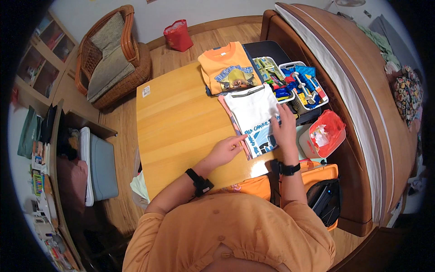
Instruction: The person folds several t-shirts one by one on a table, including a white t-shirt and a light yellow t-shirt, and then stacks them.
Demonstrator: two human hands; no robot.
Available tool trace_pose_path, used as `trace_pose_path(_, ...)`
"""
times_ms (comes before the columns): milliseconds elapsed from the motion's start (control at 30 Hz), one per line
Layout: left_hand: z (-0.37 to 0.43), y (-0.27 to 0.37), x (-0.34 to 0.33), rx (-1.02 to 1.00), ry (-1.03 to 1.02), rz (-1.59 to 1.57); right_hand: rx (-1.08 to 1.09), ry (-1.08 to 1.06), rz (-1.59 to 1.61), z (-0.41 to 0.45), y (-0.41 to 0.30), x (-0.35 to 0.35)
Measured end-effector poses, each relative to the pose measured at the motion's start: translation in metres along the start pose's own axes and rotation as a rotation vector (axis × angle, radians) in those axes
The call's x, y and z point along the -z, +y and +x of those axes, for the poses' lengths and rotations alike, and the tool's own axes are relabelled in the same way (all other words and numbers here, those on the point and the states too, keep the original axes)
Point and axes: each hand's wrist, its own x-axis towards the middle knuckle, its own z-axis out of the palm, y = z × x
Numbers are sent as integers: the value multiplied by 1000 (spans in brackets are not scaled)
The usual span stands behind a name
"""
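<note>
A folded white T-shirt [251, 106] with blue lettering and a printed picture lies on the wooden table [176, 119]. Beneath it, the pink and dark edge of another folded garment [234, 122] shows along the left side. My left hand [228, 148] rests at the shirt's left edge, index finger extended over it and the other fingers partly curled. On the opposite edge, my right hand [285, 124] lies with fingers apart on the fabric. Just beyond sits a folded orange T-shirt [229, 69] with a cartoon print, on top of dark fabric.
White baskets of toy bricks [307, 86] and small packets [268, 69] stand at the table's right. A bin with a red liner [323, 134] is nearer me, above an orange container [307, 170]. The bed's wooden side [350, 153] bounds the right; a rattan armchair [108, 64] stands far left.
</note>
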Motion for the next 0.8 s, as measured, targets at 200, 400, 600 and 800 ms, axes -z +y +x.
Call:
trace_pose_path(200,1,-2,0,17,-22,-38,114,-223,-208,-52,-48,-19)
trace_pose_path(400,-23,-7,13,-33,-48,-67,90,-306,-225,-53,-58,-21)
trace_pose_path(600,-101,-9,103,183,94,8,-42,-452,-408,-53,-53,-25)
trace_pose_path(800,-265,-76,197,333,926,-247,11,-401,-395,-52,-41,-37)
